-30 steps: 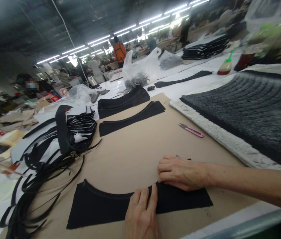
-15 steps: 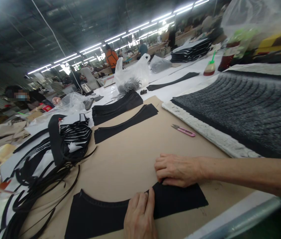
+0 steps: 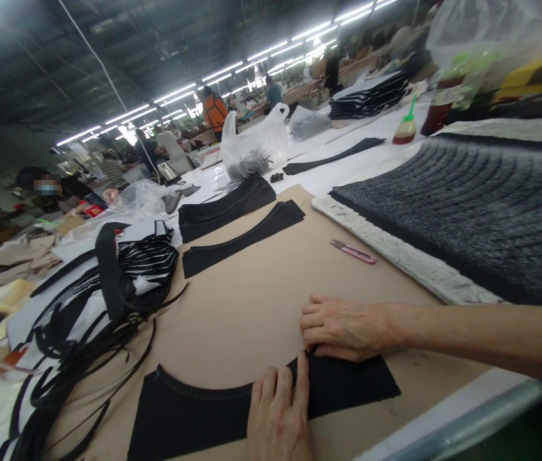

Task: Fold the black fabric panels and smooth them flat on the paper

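A curved black fabric piece lies flat across the near part of the brown board, its concave edge facing away from me. My left hand rests on its middle, fingers stretched out flat and the index fingertip at the curved edge. Just to the right, my right hand has its fingers curled down at that same edge, pinching it; the fingertips are partly hidden. Farther up the board lies a similar black piece, with a stack of such pieces behind it.
Pink-handled thread snips lie on the brown board. Black strips are tangled at left. Dark textured fabric covers the right side. A small bottle with a green nozzle and a plastic bag stand farther back.
My left hand has slid slightly to the right along the black fabric piece, its index finger now reaching close to my right hand. The right hand has barely moved.
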Tool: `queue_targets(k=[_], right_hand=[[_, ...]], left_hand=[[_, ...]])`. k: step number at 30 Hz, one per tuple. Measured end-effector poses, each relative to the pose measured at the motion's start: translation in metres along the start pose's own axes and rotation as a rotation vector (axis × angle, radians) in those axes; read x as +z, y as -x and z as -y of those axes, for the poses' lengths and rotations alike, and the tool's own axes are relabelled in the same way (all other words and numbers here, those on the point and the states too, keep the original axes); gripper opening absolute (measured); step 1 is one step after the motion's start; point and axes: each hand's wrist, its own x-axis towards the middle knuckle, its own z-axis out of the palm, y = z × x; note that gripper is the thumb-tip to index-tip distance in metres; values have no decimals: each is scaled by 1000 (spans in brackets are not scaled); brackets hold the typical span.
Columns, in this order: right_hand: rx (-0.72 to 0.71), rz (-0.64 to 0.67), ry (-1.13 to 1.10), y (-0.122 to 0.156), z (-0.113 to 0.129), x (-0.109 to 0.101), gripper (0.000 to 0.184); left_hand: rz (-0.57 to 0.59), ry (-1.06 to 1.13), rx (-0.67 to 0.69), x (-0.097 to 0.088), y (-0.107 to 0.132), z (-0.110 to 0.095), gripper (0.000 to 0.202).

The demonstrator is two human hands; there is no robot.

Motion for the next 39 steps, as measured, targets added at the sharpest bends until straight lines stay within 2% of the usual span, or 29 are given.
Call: queue_targets(k=[3, 6, 8, 12, 14, 20, 24, 26, 29, 34, 39], right_hand=[[1, 10, 18, -1, 0, 0, 5], [9, 19, 26, -1, 1, 0, 6], [23, 17, 22, -1, 2, 0, 9], [46, 2, 26, -1, 2, 1, 14], [56, 4, 31, -1, 2, 0, 16], [123, 47, -62, -3, -3, -10, 32], [192, 87, -126, -4, -5, -20, 26], [212, 102, -146, -2, -7, -24, 23], [236, 117, -114, 3, -8, -28, 21], [302, 174, -45, 7, -12, -33, 22], [299, 195, -34, 11, -20, -34, 18]], left_hand=[[2, 85, -67, 1, 2, 4, 63], [14, 219, -130, 2, 4, 9, 53], [15, 238, -101, 3, 6, 11, 49], [-84, 88, 5, 6, 11, 8, 53], [-97, 73, 8, 4, 11, 8, 51], [-55, 227, -182, -16, -21, 9, 32], [35, 338, -189, -21, -42, 5, 25], [34, 345, -212, -22, -48, 3, 21], [54, 395, -215, -24, -57, -1, 23], [195, 517, -242, -22, -79, -18, 29], [191, 546, -207, -13, -88, -26, 39]])
